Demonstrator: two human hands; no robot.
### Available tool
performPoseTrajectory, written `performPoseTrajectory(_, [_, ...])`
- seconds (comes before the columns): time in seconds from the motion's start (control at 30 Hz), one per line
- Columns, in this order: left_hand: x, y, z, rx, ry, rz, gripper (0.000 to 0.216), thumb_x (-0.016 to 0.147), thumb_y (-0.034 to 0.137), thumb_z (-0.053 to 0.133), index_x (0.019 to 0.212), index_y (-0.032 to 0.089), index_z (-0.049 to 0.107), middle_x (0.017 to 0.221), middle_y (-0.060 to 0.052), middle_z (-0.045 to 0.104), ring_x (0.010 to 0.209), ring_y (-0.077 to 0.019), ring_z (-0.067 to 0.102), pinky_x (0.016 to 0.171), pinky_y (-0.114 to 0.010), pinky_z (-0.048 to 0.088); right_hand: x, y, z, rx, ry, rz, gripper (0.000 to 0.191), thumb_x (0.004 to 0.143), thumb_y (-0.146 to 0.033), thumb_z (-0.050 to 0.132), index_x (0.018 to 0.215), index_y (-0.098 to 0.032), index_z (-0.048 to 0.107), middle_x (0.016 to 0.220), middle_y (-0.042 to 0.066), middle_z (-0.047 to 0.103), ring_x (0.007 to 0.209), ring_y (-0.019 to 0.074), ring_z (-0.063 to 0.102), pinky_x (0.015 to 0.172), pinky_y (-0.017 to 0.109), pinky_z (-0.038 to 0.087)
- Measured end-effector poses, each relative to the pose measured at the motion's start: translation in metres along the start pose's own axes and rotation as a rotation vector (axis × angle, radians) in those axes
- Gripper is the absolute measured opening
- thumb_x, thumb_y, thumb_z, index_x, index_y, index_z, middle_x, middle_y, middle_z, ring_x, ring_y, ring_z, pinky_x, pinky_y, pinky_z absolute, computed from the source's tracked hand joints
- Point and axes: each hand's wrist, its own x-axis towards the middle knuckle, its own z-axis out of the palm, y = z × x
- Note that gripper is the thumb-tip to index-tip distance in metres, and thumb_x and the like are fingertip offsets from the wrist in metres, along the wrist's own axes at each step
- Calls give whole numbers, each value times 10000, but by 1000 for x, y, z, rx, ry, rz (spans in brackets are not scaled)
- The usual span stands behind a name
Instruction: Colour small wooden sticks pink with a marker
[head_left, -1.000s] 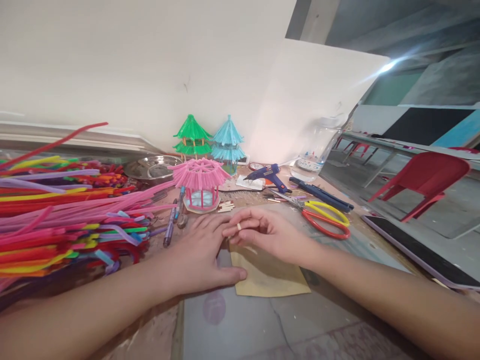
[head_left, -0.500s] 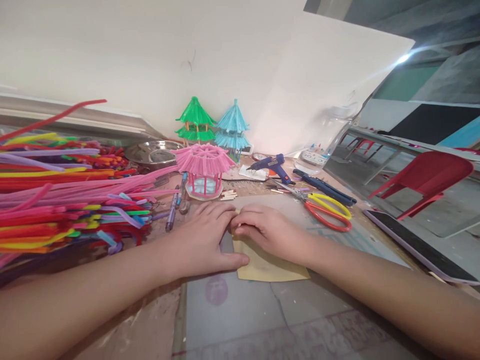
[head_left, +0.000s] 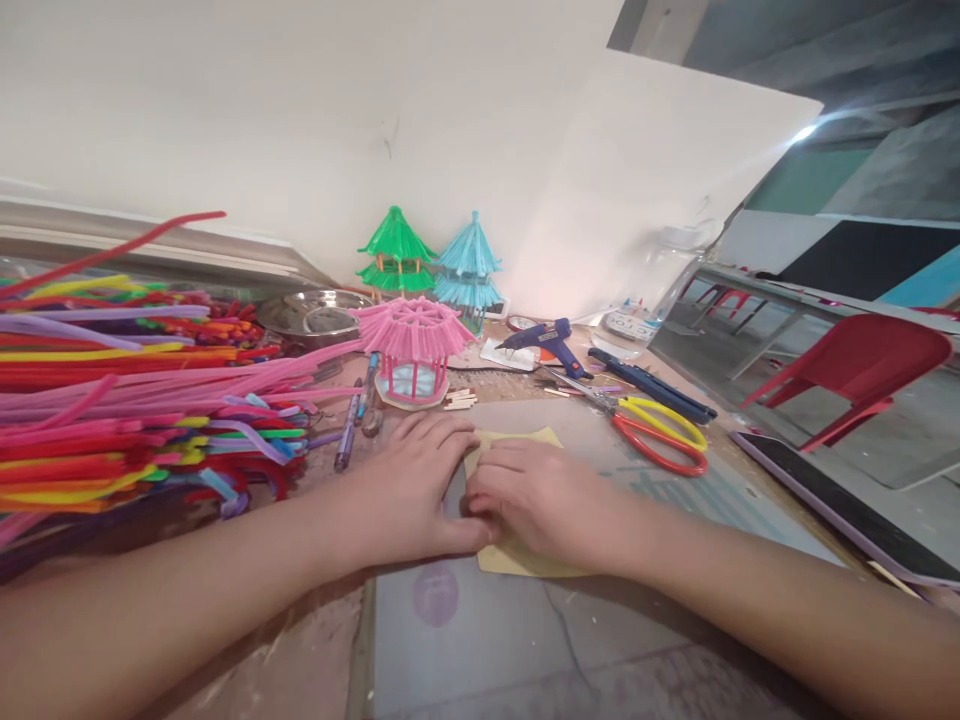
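fingers of the right hand [head_left: 544, 500] are curled over the yellow sheet [head_left: 506, 562], their grip i cannot tell; left hand [head_left: 409, 490] keeps thumb apart.

The sheet [head_left: 501, 563] was yellow, the roofed model [head_left: 414, 330] pink, the glue gun [head_left: 553, 340] blue, the scissor handles [head_left: 624, 432] yellow and red.

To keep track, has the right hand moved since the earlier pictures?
Yes: judged against the pink hut, the right hand has moved toward the camera, and the far edge of the yellow sheet now shows beyond it.
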Motion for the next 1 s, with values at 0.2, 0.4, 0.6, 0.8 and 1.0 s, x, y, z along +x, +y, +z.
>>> performPoseTrajectory(0.2, [0, -1, -1, -19, -29, -4, 579, 707, 509, 694, 1162, 176, 563, 1291, -135, 555, 1262, -347, 447, 1071, -523, 347, 1, 9, 0, -109, -19, 69, 115, 836, -58, 573, 777, -138, 630, 765, 57, 660, 713, 170, 578, 654, 271, 425])
performPoseTrajectory(0.4, [2, 2, -3, -9, -41, -17, 564, 714, 495, 685, 1164, 177, 565, 1303, -132, 556, 1274, -351, 442, 1075, -531, 334, 3, 7, -1, -151, -8, 75, 126, 831, -50, 563, 800, -134, 652, 772, 64, 669, 726, 176, 580, 671, 281, 423])
performPoseTrajectory(0.6, [2, 1, -2, 23, -50, 2, 625, 712, 475, 686, 1228, 158, 533, 1333, -147, 540, 1286, -341, 437, 1089, -510, 326, 5, 4, -3, -99, -55, 65, 109, 806, -66, 598, 760, -146, 657, 749, 44, 658, 716, 163, 562, 648, 255, 407])
performPoseTrajectory(0.8, [1, -1, -1, 9, -46, -2, 644, 714, 507, 683, 1223, 139, 540, 1325, -160, 541, 1282, -348, 439, 1090, -524, 326, 3, 4, -6, -78, -111, 104, 128, 825, -72, 582, 752, -149, 655, 742, 34, 659, 699, 158, 568, 642, 254, 394])
performPoseTrajectory(1.0, [1, 0, -2, 12, -40, -4, 626, 713, 496, 685, 1221, 160, 543, 1322, -148, 545, 1286, -343, 438, 1091, -514, 333, 1, 5, -6, -106, -74, 153, 121, 845, -77, 551, 794, -133, 646, 764, 64, 663, 705, 168, 575, 640, 265, 405])
